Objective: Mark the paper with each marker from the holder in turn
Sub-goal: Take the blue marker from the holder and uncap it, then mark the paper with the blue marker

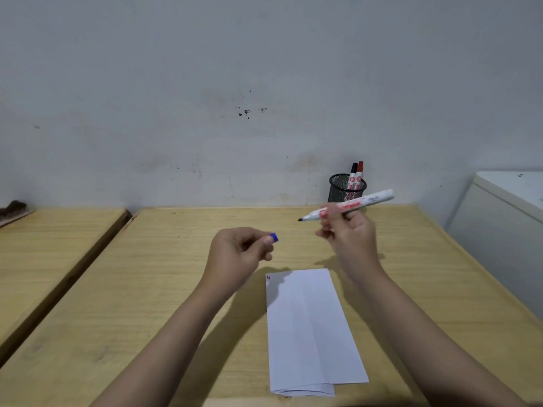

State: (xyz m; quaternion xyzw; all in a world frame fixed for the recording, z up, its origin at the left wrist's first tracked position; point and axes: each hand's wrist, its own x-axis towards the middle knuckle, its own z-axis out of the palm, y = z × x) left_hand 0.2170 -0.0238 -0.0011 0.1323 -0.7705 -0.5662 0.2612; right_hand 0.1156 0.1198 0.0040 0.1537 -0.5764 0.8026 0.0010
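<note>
Pinched between the fingers of the right hand (pixel 349 233), an uncapped white marker (pixel 348 206) is held above the wooden table (pixel 147 289), lying nearly level with its dark tip pointing toward the person's left and its blunt end angled up and away to the right. Across from that tip, a short way to the left and slightly lower, the left hand (pixel 235 254) is curled around a small blue cap (pixel 273 238), gripped between thumb and forefinger so that only its end shows. Both hands are raised off the tabletop and do not touch each other. Below and between them, nearer the person, a folded white paper (pixel 311 327) lies flat on the table, with small dark and red marks at its far left corner. Just behind the right hand, at the back edge of the table against the wall (pixel 264 69), stands a black mesh holder (pixel 346 190) with two more markers upright in it, one with a black cap (pixel 354 168) and one with a red cap (pixel 360 166).
</note>
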